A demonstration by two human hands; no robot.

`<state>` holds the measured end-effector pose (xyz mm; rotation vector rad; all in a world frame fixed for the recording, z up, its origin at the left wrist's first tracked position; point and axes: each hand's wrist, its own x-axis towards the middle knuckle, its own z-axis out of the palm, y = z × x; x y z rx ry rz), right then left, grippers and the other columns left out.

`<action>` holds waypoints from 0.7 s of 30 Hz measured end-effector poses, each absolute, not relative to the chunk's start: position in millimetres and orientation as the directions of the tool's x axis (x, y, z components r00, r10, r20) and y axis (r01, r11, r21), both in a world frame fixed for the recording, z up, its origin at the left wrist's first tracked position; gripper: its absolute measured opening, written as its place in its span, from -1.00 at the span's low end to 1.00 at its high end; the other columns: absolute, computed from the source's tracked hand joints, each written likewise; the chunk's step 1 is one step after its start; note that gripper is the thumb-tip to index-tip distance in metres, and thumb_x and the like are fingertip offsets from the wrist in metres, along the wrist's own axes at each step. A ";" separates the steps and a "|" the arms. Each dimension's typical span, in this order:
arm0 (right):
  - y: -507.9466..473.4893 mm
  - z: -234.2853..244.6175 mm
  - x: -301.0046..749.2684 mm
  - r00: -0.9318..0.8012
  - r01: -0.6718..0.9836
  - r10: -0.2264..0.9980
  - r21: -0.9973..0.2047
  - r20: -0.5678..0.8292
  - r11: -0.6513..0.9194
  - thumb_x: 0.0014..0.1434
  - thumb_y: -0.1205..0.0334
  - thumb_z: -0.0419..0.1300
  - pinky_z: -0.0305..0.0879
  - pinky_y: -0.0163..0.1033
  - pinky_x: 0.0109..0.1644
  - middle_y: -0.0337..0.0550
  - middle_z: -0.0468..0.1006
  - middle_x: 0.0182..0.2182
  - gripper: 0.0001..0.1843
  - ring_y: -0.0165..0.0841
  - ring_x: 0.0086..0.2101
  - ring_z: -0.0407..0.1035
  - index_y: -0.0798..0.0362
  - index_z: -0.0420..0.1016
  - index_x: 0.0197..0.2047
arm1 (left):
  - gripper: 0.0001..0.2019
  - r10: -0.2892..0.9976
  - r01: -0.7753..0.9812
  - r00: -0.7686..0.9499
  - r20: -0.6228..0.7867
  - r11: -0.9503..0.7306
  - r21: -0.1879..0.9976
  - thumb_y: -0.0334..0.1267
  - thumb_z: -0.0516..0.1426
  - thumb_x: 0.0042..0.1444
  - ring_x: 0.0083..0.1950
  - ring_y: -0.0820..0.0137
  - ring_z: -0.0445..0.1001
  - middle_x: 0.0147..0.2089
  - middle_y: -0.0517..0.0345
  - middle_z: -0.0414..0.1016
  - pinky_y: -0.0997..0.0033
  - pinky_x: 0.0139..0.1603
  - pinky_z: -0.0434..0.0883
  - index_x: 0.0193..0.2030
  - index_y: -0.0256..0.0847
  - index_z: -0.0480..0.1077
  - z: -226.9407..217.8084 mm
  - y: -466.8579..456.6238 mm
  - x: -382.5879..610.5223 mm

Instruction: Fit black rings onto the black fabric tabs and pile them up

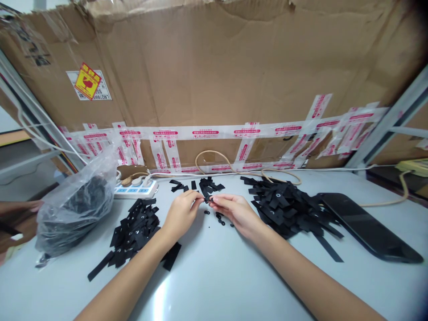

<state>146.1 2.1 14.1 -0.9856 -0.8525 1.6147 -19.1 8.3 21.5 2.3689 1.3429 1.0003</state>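
My left hand point(181, 213) and my right hand point(236, 214) meet over the middle of the table, fingertips pinched together. Between them is a black strip point(207, 197), gripped from both sides; its details are too small to make out. Just below my fingers lie several small black rings point(220, 219). Behind my fingertips is a small heap of short black strips point(211, 183). A larger pile of black strips with metal eyelets point(135, 229) spreads beside my left forearm. Another big pile of black strips point(279, 205) lies beyond my right hand.
At left stands a clear plastic bag point(78, 203) of black pieces, with another person's arm point(18, 207) beside it. A white power strip point(135, 190) is behind it. On the right lies a dark, glossy flat object point(371, 227). A large taped cardboard box point(214, 67) closes off the back.
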 end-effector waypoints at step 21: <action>2.5 14.9 148.0 -0.227 -0.502 0.960 -0.825 -0.162 -0.258 -0.20 0.33 0.36 0.39 -0.35 -0.14 -0.12 0.60 -0.46 -0.82 -0.43 -0.39 0.47 0.17 0.56 -0.42 | -0.65 0.953 -0.083 0.303 -0.006 0.033 0.996 -0.13 0.27 -0.18 -0.30 0.39 0.46 -0.31 0.10 0.47 0.28 -0.19 0.44 -0.27 -0.30 0.39 22.6 10.1 -10.0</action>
